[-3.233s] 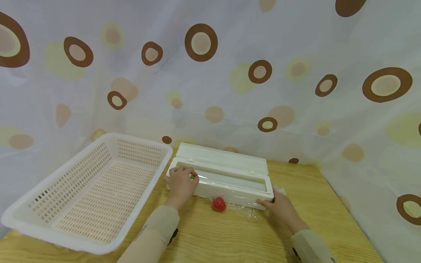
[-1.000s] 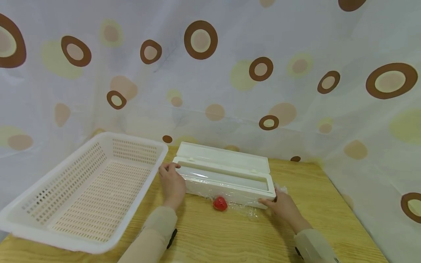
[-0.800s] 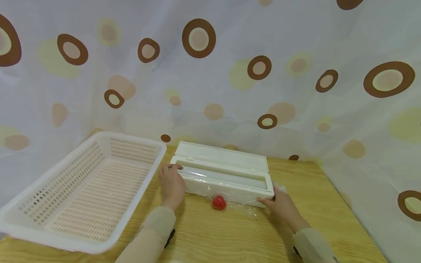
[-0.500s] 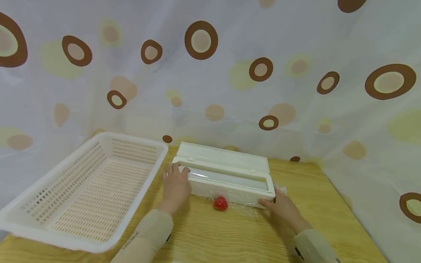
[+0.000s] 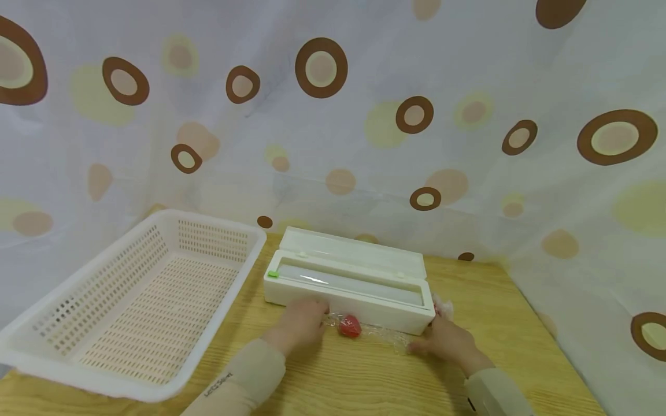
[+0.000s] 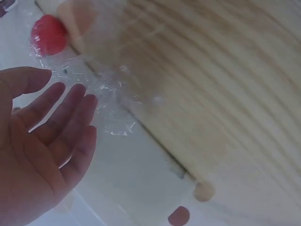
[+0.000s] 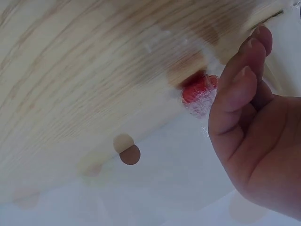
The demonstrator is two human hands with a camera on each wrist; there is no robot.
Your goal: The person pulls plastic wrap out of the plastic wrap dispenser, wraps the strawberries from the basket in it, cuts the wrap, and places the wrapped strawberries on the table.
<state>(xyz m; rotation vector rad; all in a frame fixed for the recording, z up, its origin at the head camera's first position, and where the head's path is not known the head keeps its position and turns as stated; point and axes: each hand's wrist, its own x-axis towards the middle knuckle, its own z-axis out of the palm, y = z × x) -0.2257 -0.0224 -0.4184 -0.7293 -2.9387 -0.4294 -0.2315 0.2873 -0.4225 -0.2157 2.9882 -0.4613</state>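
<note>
A long white cling film box (image 5: 348, 294) stands with its lid tipped back, showing the roll (image 5: 348, 280) inside. Its green slider (image 5: 273, 274) sits at the left end. In front lies a small red rounded object (image 5: 350, 326) on clear film (image 5: 382, 334). My left hand (image 5: 302, 323) is low at the box's front, beside the film's left end; the left wrist view shows its fingers extended and slightly bent, holding nothing visible. By the front right corner is my right hand (image 5: 447, 341), fingers loosely bent; its thumb is near the film's right end.
A large white slotted basket (image 5: 156, 306) stands to the left on the wooden table (image 5: 354, 381). Beyond my right hand, another red object (image 7: 200, 94) sits wrapped in crinkled film. Patterned sheeting (image 5: 333, 133) hangs behind the table and along its right side.
My left hand has left the slider and box end and come down to the front. The film no longer stretches over the box front. My right hand has slipped lower from the box corner.
</note>
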